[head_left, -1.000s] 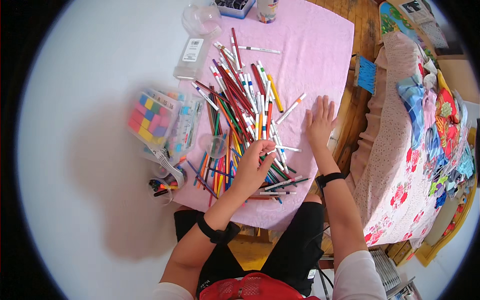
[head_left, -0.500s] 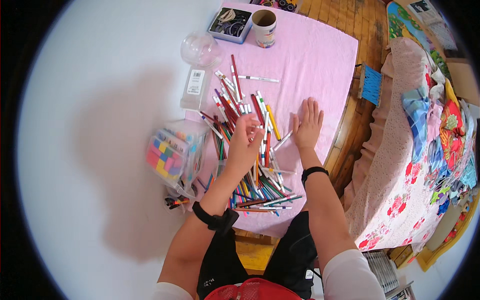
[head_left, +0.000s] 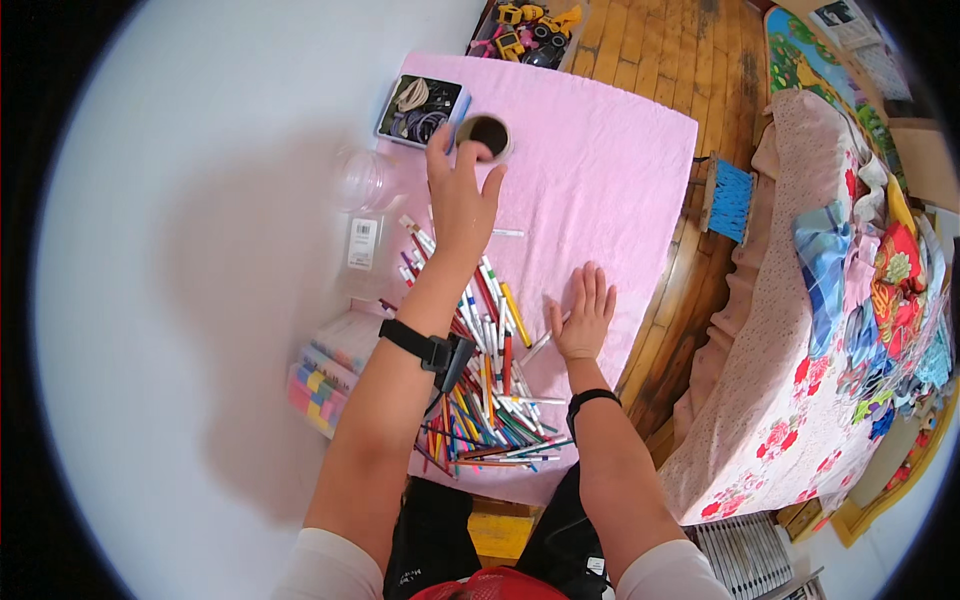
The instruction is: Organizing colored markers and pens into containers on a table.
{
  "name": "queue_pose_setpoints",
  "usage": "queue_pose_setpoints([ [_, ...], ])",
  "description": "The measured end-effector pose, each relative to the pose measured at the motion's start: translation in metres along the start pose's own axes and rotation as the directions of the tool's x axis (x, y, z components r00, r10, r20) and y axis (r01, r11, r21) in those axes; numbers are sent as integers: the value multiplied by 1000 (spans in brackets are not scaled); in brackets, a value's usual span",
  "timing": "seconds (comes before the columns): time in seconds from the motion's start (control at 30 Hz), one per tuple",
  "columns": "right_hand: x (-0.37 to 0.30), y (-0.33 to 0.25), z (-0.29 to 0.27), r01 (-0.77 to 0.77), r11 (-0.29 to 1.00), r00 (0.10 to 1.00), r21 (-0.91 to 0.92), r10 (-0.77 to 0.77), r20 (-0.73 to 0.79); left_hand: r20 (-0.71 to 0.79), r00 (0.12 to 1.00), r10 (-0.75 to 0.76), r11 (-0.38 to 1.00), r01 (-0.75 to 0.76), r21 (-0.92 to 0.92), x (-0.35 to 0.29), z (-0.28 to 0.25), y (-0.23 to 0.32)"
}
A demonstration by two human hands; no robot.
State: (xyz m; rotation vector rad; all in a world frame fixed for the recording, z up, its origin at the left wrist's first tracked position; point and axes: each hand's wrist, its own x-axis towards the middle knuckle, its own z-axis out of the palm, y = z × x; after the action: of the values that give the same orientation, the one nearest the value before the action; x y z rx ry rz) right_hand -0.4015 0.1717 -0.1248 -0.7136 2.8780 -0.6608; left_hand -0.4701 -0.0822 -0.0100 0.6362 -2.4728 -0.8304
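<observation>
My left hand (head_left: 463,200) is stretched toward the far end of the table, fingers spread, at the near side of a round cup (head_left: 505,150) with a dark inside. One fingertip overlaps the cup's rim; whether it touches is unclear. Flat on the pink cloth (head_left: 620,170) lies my right hand (head_left: 586,318), holding nothing, fingers pointing away from me. Beside its thumb is a white marker (head_left: 540,342). A loose heap of colored pencils and markers (head_left: 490,400) spreads between my forearms, partly hidden by the left one. A yellow pencil (head_left: 516,312) lies on the heap's right side.
A blue box of coiled cables (head_left: 425,110) stands left of the cup. Along the left edge are a clear round container (head_left: 365,180), a clear box with a label (head_left: 365,250) and a case with colored blocks (head_left: 320,390). Toy vehicles (head_left: 525,30) sit beyond the table.
My left hand has moved from above the pencil heap to the far cup. My right hand stays flat on the cloth. The whole view has shifted, showing more beyond the table.
</observation>
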Motion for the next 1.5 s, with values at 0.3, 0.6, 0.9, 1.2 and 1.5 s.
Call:
queue_pose_setpoints([
  [0.3, -2, 2, 3, -8, 1000, 999, -14, 9, 32, 16, 998, -58, 981, 60, -184, -81, -29, 39],
  [0.6, -3, 1, 5, 27, 1000, 998, 3, -26, -56, -34, 999, -2, 939, -10, -344, -224, -103, 66],
  [0.9, -8, 7, 4, 144, 989, 971, -19, -145, -189, 33, 991, -129, 920, 133, -368, -344, -158, 61],
  [1.2, -80, -90, -4, 82, 847, 985, 526, -148, 84, 19, 969, -247, 915, 239, -326, -386, -197, 34],
  [1.5, 83, -258, -22, 561, 785, 822, 263, -567, -57, 115, 972, -206, 896, 235, -377, -370, -221, 28],
])
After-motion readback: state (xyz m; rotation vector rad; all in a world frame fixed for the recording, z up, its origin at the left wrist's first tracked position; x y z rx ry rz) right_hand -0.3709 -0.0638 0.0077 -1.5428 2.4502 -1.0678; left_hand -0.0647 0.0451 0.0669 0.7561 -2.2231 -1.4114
